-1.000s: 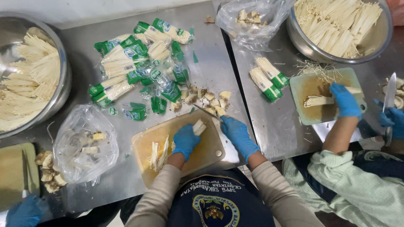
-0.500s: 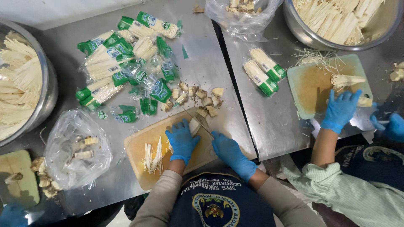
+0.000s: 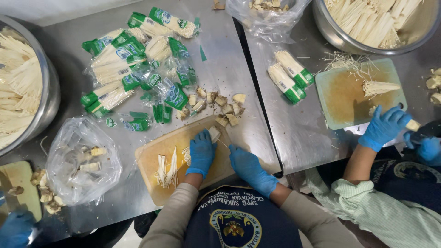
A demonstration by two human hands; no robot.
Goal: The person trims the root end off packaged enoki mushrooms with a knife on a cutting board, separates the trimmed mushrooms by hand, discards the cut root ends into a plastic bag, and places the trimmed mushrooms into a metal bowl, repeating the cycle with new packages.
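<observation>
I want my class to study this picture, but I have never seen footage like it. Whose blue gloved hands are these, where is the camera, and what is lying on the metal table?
There is no machine: the camera sits on a person's head and looks straight down at their own two hands.

The left hand, in a blue glove, presses on a bunch of thin white mushrooms on a tan cutting board. The right hand rests at the board's edge; whether it holds a knife cannot be told.

On the steel table lie green-and-clear mushroom packets, cut-off stem ends, a clear plastic bag and metal bowls of trimmed mushrooms.

The gloved hand at the green cutting board on the right belongs to a co-worker.
</observation>
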